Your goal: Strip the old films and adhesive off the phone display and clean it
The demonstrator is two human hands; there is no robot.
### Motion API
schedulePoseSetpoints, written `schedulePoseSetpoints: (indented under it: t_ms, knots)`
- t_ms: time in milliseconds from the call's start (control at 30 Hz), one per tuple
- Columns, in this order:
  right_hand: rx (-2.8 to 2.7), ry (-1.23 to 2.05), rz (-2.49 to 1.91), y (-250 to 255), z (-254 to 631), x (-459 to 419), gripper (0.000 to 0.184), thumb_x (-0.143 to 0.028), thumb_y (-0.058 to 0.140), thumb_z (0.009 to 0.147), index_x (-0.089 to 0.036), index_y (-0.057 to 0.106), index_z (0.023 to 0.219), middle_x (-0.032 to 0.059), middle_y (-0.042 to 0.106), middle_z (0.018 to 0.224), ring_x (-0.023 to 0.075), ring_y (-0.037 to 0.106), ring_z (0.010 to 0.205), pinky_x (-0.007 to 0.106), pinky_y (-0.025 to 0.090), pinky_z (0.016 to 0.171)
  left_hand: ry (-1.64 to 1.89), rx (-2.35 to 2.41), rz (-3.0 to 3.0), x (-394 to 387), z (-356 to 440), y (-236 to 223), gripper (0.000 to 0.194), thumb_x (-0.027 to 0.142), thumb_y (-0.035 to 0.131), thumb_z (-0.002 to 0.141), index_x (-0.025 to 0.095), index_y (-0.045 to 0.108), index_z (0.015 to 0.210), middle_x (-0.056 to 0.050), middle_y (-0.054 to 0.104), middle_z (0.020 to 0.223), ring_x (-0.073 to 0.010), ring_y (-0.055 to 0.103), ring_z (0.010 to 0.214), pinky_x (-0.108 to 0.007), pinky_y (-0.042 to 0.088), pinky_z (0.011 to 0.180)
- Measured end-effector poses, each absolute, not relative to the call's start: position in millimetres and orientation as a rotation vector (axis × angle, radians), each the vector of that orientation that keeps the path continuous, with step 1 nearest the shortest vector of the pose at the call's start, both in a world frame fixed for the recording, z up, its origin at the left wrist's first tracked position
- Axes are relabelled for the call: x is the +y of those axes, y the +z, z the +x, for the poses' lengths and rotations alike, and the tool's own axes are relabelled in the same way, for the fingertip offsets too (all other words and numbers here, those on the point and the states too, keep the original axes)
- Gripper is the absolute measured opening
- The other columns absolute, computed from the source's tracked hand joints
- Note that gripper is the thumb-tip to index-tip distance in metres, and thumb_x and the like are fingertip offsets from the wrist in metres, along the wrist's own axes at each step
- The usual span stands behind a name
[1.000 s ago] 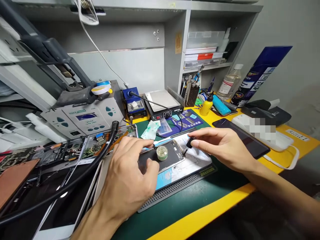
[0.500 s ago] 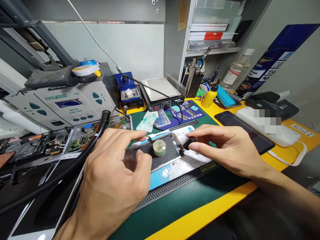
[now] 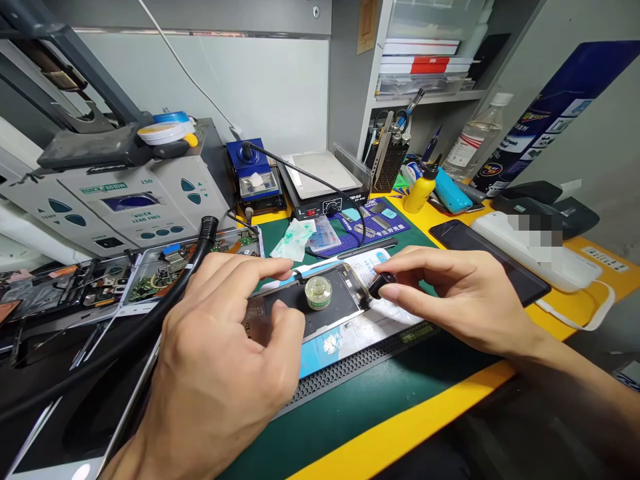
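My right hand [image 3: 453, 293] pinches a small black cap-like piece [image 3: 382, 285] between thumb and forefinger, at the right end of a dark phone screen assembly [image 3: 333, 320]. On that assembly stands a small round glass jar [image 3: 319, 293] with a greenish label and an uncovered neck. My left hand [image 3: 240, 320] is left of the jar, thumb and forefinger apart with nothing between them. It hides the left part of the assembly, and its forefinger tip is close to a small black tab on the far edge. Under the assembly lies a blue and white printed sheet [image 3: 313, 357].
A thick black hose [image 3: 165, 320] runs along the left, before a hot-air station [image 3: 135, 207]. A heating plate [image 3: 325, 187] and a blue soldering station [image 3: 250, 173] stand behind. At right are a phone [image 3: 480, 257], a white case [image 3: 535, 250] and a yellow bottle [image 3: 421, 190].
The camera view has shifted slightly. Both hands keep nearly the same pose, the right one still pinching the small black cap-like piece; the jar stays in place.
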State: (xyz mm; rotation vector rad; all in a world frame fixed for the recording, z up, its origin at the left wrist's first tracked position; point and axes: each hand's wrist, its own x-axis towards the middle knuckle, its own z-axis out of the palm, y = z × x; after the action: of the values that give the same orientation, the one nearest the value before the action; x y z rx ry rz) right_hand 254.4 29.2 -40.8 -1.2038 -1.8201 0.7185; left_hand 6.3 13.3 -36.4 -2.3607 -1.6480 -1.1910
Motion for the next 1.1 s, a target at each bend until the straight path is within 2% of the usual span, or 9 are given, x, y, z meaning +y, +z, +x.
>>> schedulePoseSetpoints:
  t_ms: [333, 733, 1100]
  knots:
    - [-1.831, 0.668, -1.220, -40.3, 256.8, 28.7, 0.015, -0.031, 0.079, 0.083, -0.025, 0.080, 0.096, 0.0050, 0.077, 0.089, 0.0224, 0.070, 0.079, 0.030, 0.053, 0.062, -1.173, -1.672, -2.351, 11.0, 5.9, -36.4, 0.026, 0.017, 0.058, 0.082, 0.024, 0.067, 0.104, -0.001, 0.069, 0.103, -0.0221, 0.064, 0.097, -0.035, 0.048, 0.090]
    - [-1.837, 0.741, -1.162, -41.9, 255.0, 28.2, 0.016, -0.029, 0.079, 0.084, -0.023, 0.080, 0.098, 0.0044, 0.075, 0.088, 0.0174, 0.064, 0.071, 0.029, 0.052, 0.064, -1.166, -1.646, -2.357, 12.0, 7.0, -36.9, 0.026, 0.016, 0.057, 0.082, 0.022, 0.067, 0.106, -0.002, 0.068, 0.104, -0.0208, 0.063, 0.097, -0.034, 0.047, 0.090]
    - [-1.823, 0.704, -1.177, -40.6, 256.1, 29.7, 0.015, -0.031, 0.078, 0.084, -0.024, 0.080, 0.097, 0.0052, 0.076, 0.089, 0.0195, 0.066, 0.074, 0.030, 0.054, 0.062, -1.169, -1.656, -2.347, 10.8, 6.4, -37.4, 0.027, 0.017, 0.058, 0.082, 0.024, 0.067, 0.107, -0.001, 0.068, 0.105, -0.0215, 0.063, 0.098, -0.034, 0.047, 0.091]
